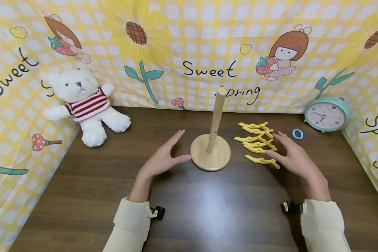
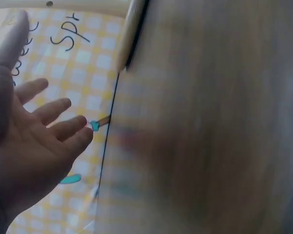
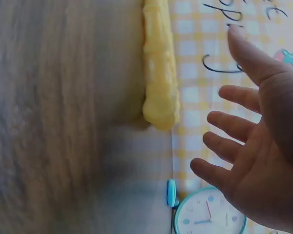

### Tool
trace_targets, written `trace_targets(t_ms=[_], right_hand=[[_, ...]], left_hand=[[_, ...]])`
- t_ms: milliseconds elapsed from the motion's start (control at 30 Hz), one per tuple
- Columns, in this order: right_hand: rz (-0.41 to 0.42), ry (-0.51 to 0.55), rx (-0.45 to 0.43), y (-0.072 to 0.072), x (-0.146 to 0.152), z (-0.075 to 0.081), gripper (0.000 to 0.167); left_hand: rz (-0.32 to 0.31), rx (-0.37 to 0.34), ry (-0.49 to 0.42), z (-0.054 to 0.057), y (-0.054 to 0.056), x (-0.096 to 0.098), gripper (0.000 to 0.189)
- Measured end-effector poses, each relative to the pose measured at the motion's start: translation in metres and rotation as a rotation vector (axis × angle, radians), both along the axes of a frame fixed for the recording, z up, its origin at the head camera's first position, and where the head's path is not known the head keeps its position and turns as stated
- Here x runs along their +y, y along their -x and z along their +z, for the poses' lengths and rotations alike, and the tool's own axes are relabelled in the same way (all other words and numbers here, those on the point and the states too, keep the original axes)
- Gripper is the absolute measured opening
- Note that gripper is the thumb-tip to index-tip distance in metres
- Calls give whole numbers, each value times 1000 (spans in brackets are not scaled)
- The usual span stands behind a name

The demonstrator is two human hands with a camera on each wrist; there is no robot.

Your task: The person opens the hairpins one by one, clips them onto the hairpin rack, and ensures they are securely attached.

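Note:
A wooden stand with a round base (image 1: 201, 157) and an upright dowel (image 1: 217, 119) is at the middle of the table. My left hand (image 1: 163, 157) is just left of the base, thumb and fingers spread apart, holding nothing; whether the thumb tip touches the base I cannot tell. Several yellow hair clips (image 1: 258, 143) lie in a loose column right of the stand. Beside their right ends is my right hand (image 1: 296, 157), fingers extended and nothing gripped. In the right wrist view the clips (image 3: 158, 68) appear beyond the hand (image 3: 268, 146). The left palm (image 2: 34, 141) shows bare in the left wrist view.
A small blue ring (image 1: 297, 134) lies right of the clips. Near the back right corner stands a mint green alarm clock (image 1: 326, 115). A white teddy bear (image 1: 88, 105) in a striped shirt sits at the back left. A checked yellow cloth (image 1: 195, 42) hangs around the table.

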State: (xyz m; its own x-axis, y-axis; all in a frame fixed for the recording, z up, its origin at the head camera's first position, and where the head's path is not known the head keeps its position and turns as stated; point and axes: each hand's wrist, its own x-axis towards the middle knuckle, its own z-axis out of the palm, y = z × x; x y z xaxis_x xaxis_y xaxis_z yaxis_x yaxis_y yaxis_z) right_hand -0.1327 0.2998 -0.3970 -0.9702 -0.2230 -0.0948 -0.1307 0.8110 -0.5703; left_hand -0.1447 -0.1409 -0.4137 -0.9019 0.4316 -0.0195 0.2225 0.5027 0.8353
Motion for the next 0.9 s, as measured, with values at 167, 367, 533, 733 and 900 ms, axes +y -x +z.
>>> trace_targets(t_ms=[167, 367, 533, 733, 900], right_hand=[[-21, 22, 17, -10, 4, -3, 80], [-43, 33, 15, -18, 8, -7, 77], [-74, 47, -26, -23, 11, -8, 75], [-92, 73, -68, -26, 14, -11, 71], [-85, 90, -71, -27, 18, -14, 66]], left_hand=[[-1, -31, -34, -10, 0, 6, 91], [15, -101, -125, -22, 1, 15, 87], [29, -119, -139, -29, -1, 23, 83], [83, -105, -137, -32, 2, 27, 77], [132, -34, -60, -36, 3, 33, 76]])
